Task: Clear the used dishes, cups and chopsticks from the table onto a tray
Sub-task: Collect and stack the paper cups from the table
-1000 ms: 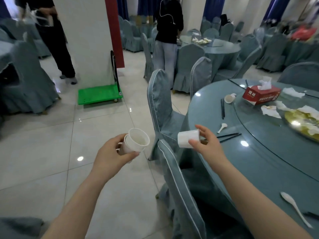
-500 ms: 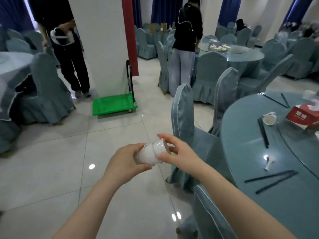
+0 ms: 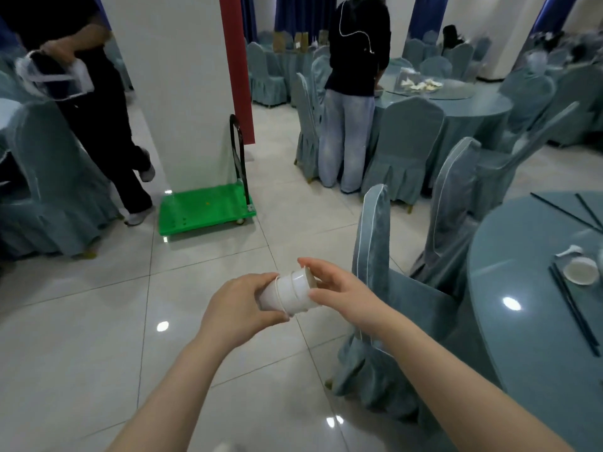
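While both forearms reach out over the tiled floor, the left hand and the right hand meet on a stack of white cups held in the air, well left of the desk. The stack lies on its side, tilted, its base toward the left hand and its open mouth toward the right. The left hand's fingers wrap around the lower part of the stack, thumb on top, closed on it. The right hand's fingers are only partly curled: the thumb rests along the upper rim of the outermost cup and a fingertip touches the rim from below, so the mouth of the stack sits between them.

On the desk at the right edge lies a white cup tipped on its side, with a white spoon just behind it and dark chopsticks just beside it, running toward the camera. More chopsticks lie farther back on the desk. A covered chair stands between the hands and the desk. A green cart stands by a white pillar, and two people stand farther off in the room.
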{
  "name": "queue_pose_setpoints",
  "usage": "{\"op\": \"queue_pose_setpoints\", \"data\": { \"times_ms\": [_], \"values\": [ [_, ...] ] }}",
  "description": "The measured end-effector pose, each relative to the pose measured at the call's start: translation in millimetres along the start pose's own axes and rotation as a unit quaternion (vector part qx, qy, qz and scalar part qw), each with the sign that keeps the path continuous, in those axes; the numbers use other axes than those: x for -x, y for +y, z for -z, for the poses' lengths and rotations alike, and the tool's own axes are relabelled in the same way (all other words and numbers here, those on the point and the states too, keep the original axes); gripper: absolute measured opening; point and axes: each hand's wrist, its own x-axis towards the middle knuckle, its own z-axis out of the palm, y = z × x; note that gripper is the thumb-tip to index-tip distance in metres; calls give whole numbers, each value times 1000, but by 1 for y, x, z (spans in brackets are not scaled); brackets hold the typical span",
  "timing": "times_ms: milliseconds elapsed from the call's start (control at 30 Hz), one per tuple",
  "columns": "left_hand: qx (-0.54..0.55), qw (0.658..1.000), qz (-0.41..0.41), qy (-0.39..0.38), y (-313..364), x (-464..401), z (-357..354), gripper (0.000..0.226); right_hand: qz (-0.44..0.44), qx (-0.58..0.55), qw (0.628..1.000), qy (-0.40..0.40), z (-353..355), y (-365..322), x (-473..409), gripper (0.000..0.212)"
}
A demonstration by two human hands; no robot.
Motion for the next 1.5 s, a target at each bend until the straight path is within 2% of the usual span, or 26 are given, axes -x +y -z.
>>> {"op": "queue_pose_setpoints", "data": {
  "times_ms": [133,267,400,633,1000,1233,1333,1500],
  "values": [
    [48,998,-14,-26,-46,-73,13,63,-10,-16,999,40,2,3,-72,53],
    [101,994,-16,-27,-89,-149,36,51,-32,-5,990,137,18,8,-132,46],
    [145,988,-16,-40,-112,-223,53,52,-41,-35,964,260,45,14,-170,36],
    [203,974,-50,-83,-119,-362,35,48,-43,-39,914,401,115,30,-222,32],
    [233,955,-126,-135,-46,-606,-17,42,-70,-39,842,534,286,50,-341,28],
    [248,928,-170,-221,6,-735,-83,46,-119,-26,795,594,366,78,-385,27],
    [246,909,-213,-262,34,-792,-116,46,-142,-28,749,646,398,93,-395,27],
    [170,869,-322,-336,99,-869,-169,53,-162,-62,650,740,435,111,-391,25]
  ]
}}
